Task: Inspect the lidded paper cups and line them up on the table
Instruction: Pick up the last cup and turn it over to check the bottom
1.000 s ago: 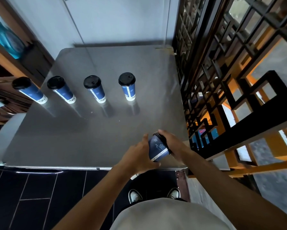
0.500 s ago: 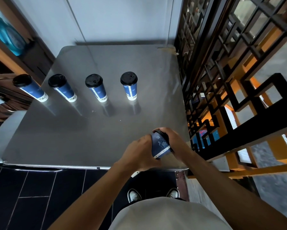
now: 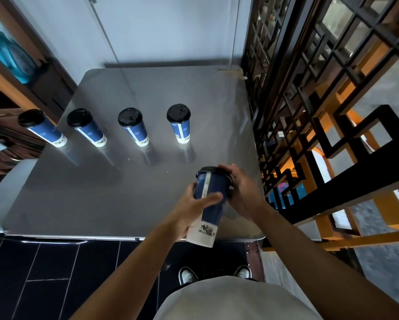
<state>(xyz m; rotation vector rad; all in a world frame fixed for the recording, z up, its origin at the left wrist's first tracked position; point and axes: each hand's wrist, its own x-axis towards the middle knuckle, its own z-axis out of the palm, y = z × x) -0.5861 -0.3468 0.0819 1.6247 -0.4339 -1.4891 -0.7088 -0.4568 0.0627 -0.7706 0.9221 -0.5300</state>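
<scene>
Several blue paper cups with black lids stand in a row across the grey metal table (image 3: pixel 115 195); the rightmost one (image 3: pixel 179 123) is the nearest to my hands, with another (image 3: pixel 133 127) to its left. I hold one more blue cup (image 3: pixel 208 204) above the table's front right corner, lid pointing away, white base towards me. My left hand (image 3: pixel 191 211) wraps around the cup's body. My right hand (image 3: pixel 242 192) grips the black lid end.
A dark wooden lattice screen (image 3: pixel 309 112) runs along the table's right edge. A white wall is behind the table and wooden shelving (image 3: pixel 20 88) stands at the left. Dark floor tiles and my shoes (image 3: pixel 188 274) lie below the front edge.
The held cup has turned from nearly end-on to lengthwise, so its side and white base now show. Both hands stayed on it and rose slightly.
</scene>
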